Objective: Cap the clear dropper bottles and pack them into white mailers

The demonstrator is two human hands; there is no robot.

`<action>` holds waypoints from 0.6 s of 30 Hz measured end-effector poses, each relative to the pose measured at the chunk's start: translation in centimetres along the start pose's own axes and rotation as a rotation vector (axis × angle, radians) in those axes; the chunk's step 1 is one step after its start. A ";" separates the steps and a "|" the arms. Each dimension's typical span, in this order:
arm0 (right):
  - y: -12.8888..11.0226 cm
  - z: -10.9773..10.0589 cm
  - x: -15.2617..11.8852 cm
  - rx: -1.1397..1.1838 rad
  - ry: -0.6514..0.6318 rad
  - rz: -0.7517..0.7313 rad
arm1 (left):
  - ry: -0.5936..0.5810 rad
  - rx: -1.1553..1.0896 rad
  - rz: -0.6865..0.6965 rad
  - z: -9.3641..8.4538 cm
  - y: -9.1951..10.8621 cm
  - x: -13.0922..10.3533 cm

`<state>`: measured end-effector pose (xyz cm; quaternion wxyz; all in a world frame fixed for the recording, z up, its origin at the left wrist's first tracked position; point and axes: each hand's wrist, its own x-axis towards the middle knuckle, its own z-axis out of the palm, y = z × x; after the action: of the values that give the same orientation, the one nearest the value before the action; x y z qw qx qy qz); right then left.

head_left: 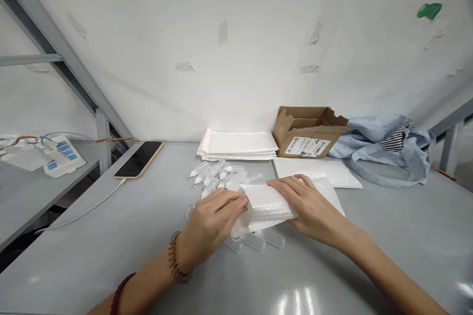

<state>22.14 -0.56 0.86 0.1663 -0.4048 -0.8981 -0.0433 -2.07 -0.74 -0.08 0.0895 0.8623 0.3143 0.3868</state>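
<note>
A white bubble mailer (269, 205) is held above the table between my two hands. My left hand (216, 214) is closed at the mailer's left end, its fingers pinching the thin edge there. My right hand (305, 202) grips the other end, thumb below and fingers on top. Beyond and under the mailer lie several small translucent plastic pieces with white ends and thin loops (210, 177). A few clear, flat-looking pieces (254, 242) show just below the mailer. What the mailer contains, if anything, is hidden.
At the back stands a stack of white mailers (240, 142) beside an open cardboard box (314, 133). More white mailers (321, 170) lie in front of the box. Light blue cloth (391, 147) is bunched at right. A phone (139, 160) with its cable (92, 211) lies left.
</note>
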 end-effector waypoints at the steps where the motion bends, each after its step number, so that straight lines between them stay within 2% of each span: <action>1: -0.1 0.0 0.0 0.011 0.004 -0.005 | -0.033 -0.049 -0.008 -0.1 0.3 0.1; 3: -0.1 0.0 0.0 0.025 0.019 -0.004 | -0.063 -0.166 -0.034 -0.5 0.8 0.5; 5: 0.1 -0.2 0.0 0.030 0.033 0.017 | -0.002 -0.253 -0.094 -1.0 0.9 0.7; 7: 0.5 -0.6 0.0 0.025 0.035 0.056 | 0.103 -0.258 -0.200 -1.6 0.5 0.9; 9: 1.1 -1.0 -0.1 0.009 0.036 0.101 | 0.119 -0.180 -0.304 -2.4 -0.4 1.0; 10: 1.4 -1.2 -0.2 0.001 0.039 0.122 | 0.074 -0.124 -0.329 -2.8 -0.9 1.0; 12: 2.0 -1.4 -0.3 0.001 0.049 0.155 | -0.086 -0.029 -0.316 -3.3 -1.8 1.0; 15: 2.7 -1.3 -0.4 0.031 0.059 0.186 | -0.314 0.016 -0.288 -3.5 -2.7 0.7; 18: 2.9 -1.1 -0.5 0.048 0.055 0.194 | -0.394 0.023 -0.298 -3.0 -2.8 0.5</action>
<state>24.88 0.82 1.52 0.2037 -0.4844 -0.8506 -0.0167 -5.32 1.51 1.16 0.1952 0.8661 0.4190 0.1902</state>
